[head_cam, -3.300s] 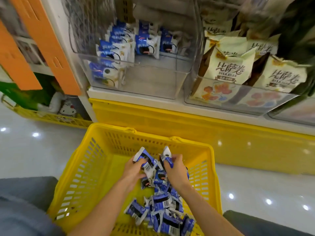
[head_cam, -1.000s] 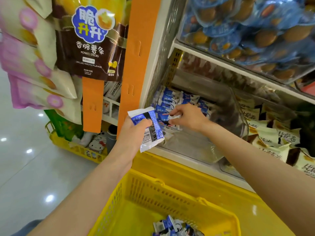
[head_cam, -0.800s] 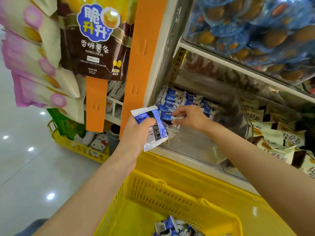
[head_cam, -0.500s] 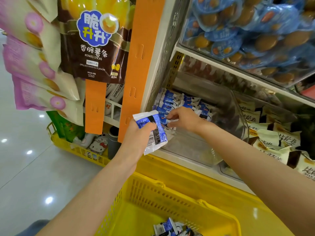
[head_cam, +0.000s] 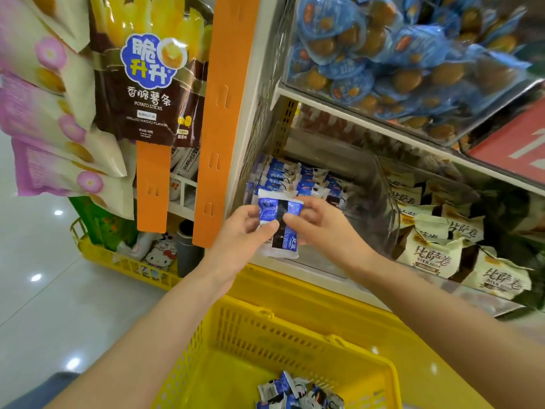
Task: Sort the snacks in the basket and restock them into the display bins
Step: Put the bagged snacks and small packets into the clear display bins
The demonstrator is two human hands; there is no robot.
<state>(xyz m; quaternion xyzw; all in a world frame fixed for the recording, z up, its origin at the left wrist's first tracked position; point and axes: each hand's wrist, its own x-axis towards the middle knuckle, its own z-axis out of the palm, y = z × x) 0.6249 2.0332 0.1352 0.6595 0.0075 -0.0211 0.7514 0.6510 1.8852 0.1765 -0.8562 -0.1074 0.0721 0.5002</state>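
Nearest you, the yellow basket [head_cam: 236, 349] sits low in view with a heap of blue-and-white snack packets [head_cam: 298, 392] lying in its bottom, so plenty of stock is left to shelve.

Above its far rim, your left hand [head_cam: 244, 228] and right hand [head_cam: 321, 225] meet on one blue packet [head_cam: 278, 224], each pinching a side between thumb and fingers, printed back toward you. The packet hangs upright just in front of the clear display bin [head_cam: 380, 208], not yet inside it.

Behind your hands, the bin holds rows of matching packets [head_cam: 295, 178] standing on edge toward its back left; the front of the bin floor looks bare. The next bin to the right holds cream pouches [head_cam: 436, 255], a different product, so keep clear of it.

Give the packet fully to one hand, turn it so its front matches the rows, and stand it on edge against the nearest row. The film looks thin and slippery: grip the sealed edges, not the middle, and don't knock the standing packets over.
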